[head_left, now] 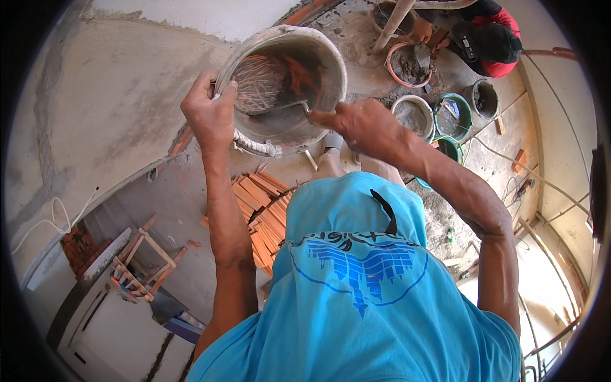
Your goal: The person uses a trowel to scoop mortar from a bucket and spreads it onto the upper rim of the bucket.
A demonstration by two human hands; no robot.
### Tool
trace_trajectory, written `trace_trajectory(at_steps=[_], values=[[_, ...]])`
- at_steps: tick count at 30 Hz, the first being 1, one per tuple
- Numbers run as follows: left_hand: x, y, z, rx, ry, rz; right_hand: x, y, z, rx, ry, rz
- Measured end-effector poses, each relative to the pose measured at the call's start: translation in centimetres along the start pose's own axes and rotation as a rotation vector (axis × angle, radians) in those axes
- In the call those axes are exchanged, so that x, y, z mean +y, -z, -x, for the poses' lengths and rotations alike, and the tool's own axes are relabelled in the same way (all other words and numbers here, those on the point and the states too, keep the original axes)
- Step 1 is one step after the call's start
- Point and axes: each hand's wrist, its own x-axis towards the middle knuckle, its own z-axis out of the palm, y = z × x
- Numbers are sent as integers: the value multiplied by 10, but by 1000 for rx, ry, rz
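The person wears a bright turquoise short-sleeved T-shirt [356, 305] that fills the picture from 5 to 7 o'clock. On its chest is a printed emblem [359, 264] in darker blue: a fan of stepped, wing-like blocks inside a thin curved outline, with an arc of lettering above it. A narrow black curved strip [386, 210] lies on the fabric just above the emblem, toward 12 o'clock. Both forearms are bare, with no watch, band or glove. The left hand [209, 118] at 10 o'clock and the right hand [363, 124] at 1 o'clock are bare too.
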Motion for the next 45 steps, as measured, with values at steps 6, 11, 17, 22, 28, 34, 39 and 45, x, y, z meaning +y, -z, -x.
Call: trace_trajectory(at_steps=[6,11,17,22,28,34,39,45], values=[[0,0,6,-29,-35,-126,9,20,5,4,24,91],[9,-7,10,-80,-22,-209,-1,35,12,-26,7,-8],[-2,-14,16,-6,-167,-99,-19,-10,11,-88,-132,-48],[-3,-17,22,43,-138,-193,-32,-35,3,-57,-230,-4],[-9,-8,21,85,-142,-230,-10,10,4,-140,-178,-135],[1,-15,22,78,-167,-225,-29,-2,7,-48,-100,-110],[-4,-12,25,65,-251,-322,-17,-13,-5,32,-127,-33],[0,-9,22,89,-243,-345,-14,21,13,-82,-118,-130]])
